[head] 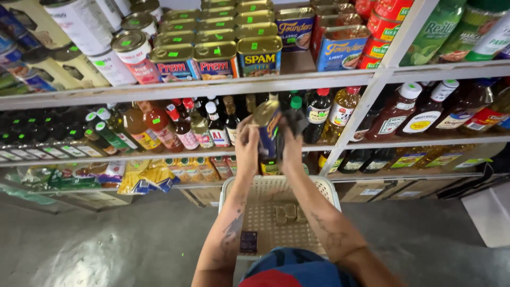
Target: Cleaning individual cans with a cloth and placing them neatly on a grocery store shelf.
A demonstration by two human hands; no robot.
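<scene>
We hold a rectangular tin (269,130) with both hands, lifted in front of the middle shelf (175,154). Our left hand (247,149) grasps its left side, with the fingers wrapped around the edge, so this grip is clenched on the tin. Our right hand (291,143) presses on the other side through a dark cloth (295,121); it seems the cloth lies between palm and tin, but the view is not sharp enough to be sure. The tin stands nearly upright, a little tilted, with its blue and yellow label toward us, maybe so that we can see the face while the cloth touches the side.

Just under the hands is a cream plastic basket (313,186), open on top, with a small dark packet (248,241) lying near its front edge. It is close, so the tin stays above it.

Behind the tin stand bottles of sauce and oil (325,114), very dense, and they leave little free place on the shelf. The upper shelf carries rows of similar rectangular tins (215,58) and round cans (133,50). Below, yellow packets (143,178) fill the lowest shelf, above the grey floor (106,244).
</scene>
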